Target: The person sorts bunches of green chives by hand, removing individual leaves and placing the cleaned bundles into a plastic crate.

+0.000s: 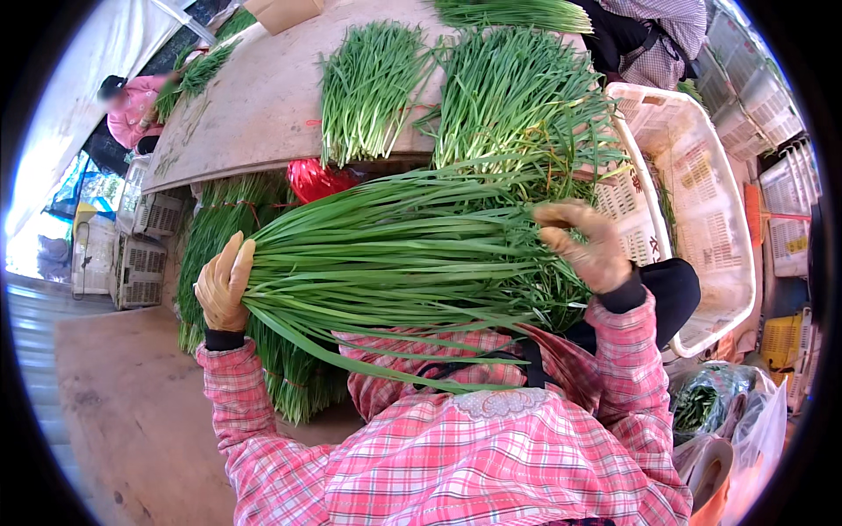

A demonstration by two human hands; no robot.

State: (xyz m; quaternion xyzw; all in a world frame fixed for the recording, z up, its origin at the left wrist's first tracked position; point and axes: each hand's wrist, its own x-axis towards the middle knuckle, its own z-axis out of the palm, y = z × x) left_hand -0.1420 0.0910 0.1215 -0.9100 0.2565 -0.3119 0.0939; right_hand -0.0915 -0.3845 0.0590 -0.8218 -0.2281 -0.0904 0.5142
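My gloved left hand (224, 282) is closed round the gathered end of a large bunch of Chinese chives (395, 250). The long flat green leaves fan out to the right across my lap, and a few stray ones hang toward my chest. At the leaf tips, my gloved right hand (589, 244) is slightly blurred, its thumb and fingers apart with nothing seen between them. More loose greens (548, 289) lie beneath that hand. Tied chive bundles (298, 373) stand below and behind my left hand, partly hidden by the held bunch.
Ahead, a wooden table (263, 96) bears piles of chives (373, 92). Red plastic ties (317, 180) hang at its near edge. A white plastic crate (715, 228) stands at my right, plastic bags (741, 421) below it. A person (136, 110) handles greens at far left; another (653, 39) is at upper right.
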